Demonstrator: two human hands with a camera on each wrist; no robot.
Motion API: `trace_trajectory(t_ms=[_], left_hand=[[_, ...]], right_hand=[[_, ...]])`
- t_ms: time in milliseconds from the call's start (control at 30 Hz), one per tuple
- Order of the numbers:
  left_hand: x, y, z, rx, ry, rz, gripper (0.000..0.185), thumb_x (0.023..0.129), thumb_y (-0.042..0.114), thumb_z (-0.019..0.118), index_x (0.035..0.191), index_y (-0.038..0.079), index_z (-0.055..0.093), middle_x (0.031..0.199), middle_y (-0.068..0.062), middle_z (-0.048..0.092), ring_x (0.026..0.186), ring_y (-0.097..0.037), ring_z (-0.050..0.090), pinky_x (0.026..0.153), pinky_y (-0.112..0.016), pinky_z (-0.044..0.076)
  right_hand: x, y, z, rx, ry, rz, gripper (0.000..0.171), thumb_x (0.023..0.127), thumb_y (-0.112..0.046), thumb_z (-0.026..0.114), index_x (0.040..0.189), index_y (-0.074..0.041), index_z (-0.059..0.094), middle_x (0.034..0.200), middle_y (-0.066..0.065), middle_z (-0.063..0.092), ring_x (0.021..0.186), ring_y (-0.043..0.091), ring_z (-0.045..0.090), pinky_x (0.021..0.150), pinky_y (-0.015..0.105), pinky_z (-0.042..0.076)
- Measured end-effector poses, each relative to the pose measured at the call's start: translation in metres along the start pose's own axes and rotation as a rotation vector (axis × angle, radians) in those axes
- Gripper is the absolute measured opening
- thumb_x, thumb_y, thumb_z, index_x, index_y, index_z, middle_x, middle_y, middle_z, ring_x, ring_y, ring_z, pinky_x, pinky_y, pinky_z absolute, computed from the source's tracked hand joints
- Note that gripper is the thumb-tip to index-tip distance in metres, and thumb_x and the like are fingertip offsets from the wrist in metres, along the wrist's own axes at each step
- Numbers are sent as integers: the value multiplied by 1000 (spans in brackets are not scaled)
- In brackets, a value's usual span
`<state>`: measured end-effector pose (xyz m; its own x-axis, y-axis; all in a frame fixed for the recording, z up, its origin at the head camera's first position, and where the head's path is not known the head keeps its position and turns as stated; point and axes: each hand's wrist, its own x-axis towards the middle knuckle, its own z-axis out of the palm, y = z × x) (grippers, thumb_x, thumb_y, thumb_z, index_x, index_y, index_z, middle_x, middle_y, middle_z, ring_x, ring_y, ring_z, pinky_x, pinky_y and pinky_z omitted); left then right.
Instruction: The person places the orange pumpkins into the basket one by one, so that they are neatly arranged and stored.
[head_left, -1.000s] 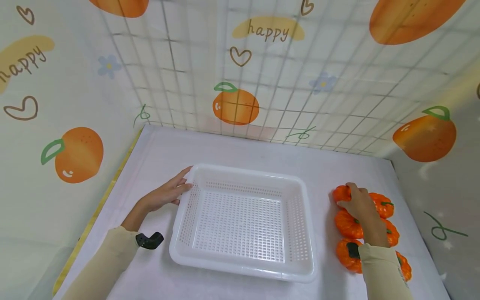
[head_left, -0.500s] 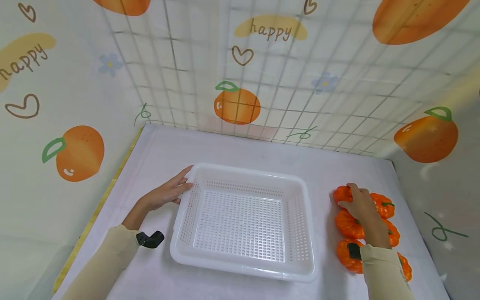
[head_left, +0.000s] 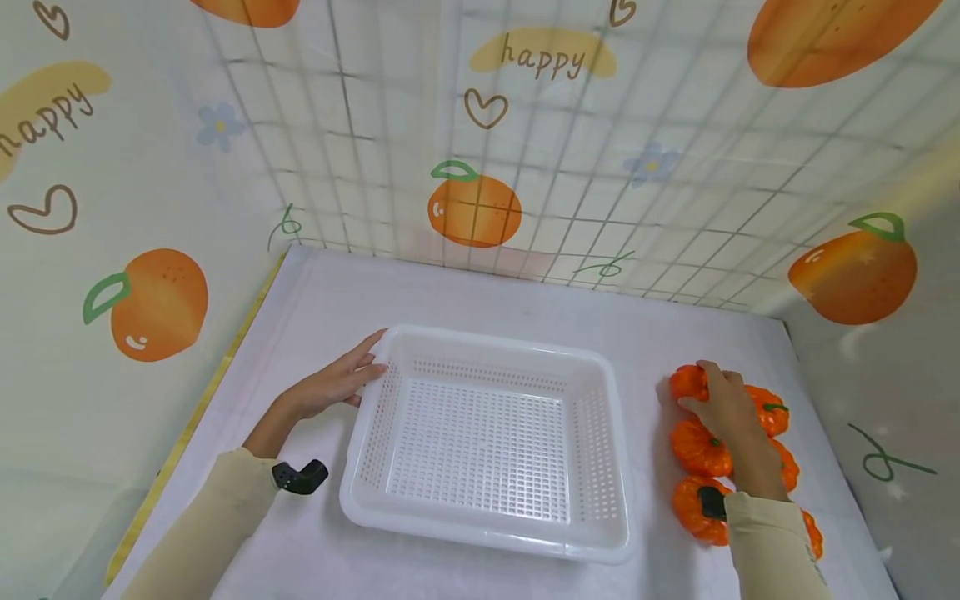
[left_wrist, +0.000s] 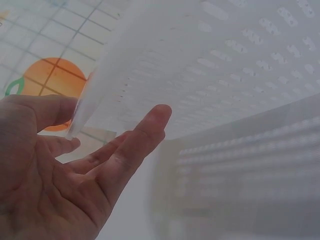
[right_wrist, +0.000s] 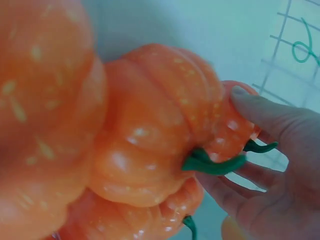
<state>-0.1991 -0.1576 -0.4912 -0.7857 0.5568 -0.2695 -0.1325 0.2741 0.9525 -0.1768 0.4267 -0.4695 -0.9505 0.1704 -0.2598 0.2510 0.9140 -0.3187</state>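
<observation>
My left hand (head_left: 333,387) pinches the left rim of a white plastic basket (head_left: 487,540), thumb over the edge. In the left wrist view, the other fingers (left_wrist: 135,150) lie along the outside of its perforated wall (left_wrist: 215,65). On the right, my right hand (head_left: 731,412) holds the far-left small orange pumpkin (head_left: 686,383) between thumb and fingers. That pumpkin (right_wrist: 235,125) shows partly behind a nearer pumpkin (right_wrist: 155,125) in the right wrist view. More pumpkins, such as this one (head_left: 699,450), stand below and beside the hand. My right arm covers some of them.
A white cloth covers the table (head_left: 480,292). Behind it rises a curtain (head_left: 570,200) printed with oranges and a grid. Yellow tape (head_left: 202,412) runs along the left edge. The pumpkins sit in two rows right of the basket.
My right hand and the pumpkin in its grip have shifted slightly away from me, off the neighbouring pumpkin. The left hand and the basket stay in place.
</observation>
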Motion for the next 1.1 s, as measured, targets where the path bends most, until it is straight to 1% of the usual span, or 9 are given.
trace_trajectory(t_ms=[267, 500, 633, 900, 1100], left_hand=[[1, -1, -1, -6, 8, -18, 68, 106, 36, 48, 160, 33, 8, 141, -17, 49, 111, -29, 59, 84, -41, 51], [0, -1, -1, -20, 0, -12, 66, 107, 35, 47, 160, 34, 8, 140, -16, 50, 112, -30, 59, 85, -42, 52], [0, -1, -2, -17, -2, -9, 66, 107, 35, 46, 160, 34, 7, 140, -15, 50, 113, -30, 58, 85, -42, 52], [1, -2, -1, -22, -4, -6, 66, 107, 34, 47, 160, 34, 8, 138, -16, 52, 110, -30, 59, 84, -41, 51], [1, -2, 0, -22, -6, -8, 67, 106, 36, 47, 160, 34, 7, 138, -15, 51, 110, -29, 59, 83, -41, 51]], right_hand=[[-4, -10, -11, 7, 56, -53, 79, 90, -8, 72, 150, 7, 22, 138, 47, 21, 118, 62, 31, 93, 75, 35], [-6, -23, -18, 3, 117, -112, 77, 91, -6, 71, 151, 5, 25, 137, 46, 25, 115, 63, 32, 91, 75, 36], [-9, -36, -23, 6, 127, -119, 76, 92, -6, 70, 152, 4, 25, 139, 45, 25, 116, 62, 32, 92, 75, 36], [-13, -63, -31, 7, 109, -87, 79, 93, -10, 70, 156, -2, 22, 146, 41, 21, 124, 61, 28, 94, 75, 33], [-17, -74, -34, -15, 154, -151, 78, 92, -10, 71, 155, -2, 26, 145, 41, 24, 122, 60, 31, 94, 74, 35]])
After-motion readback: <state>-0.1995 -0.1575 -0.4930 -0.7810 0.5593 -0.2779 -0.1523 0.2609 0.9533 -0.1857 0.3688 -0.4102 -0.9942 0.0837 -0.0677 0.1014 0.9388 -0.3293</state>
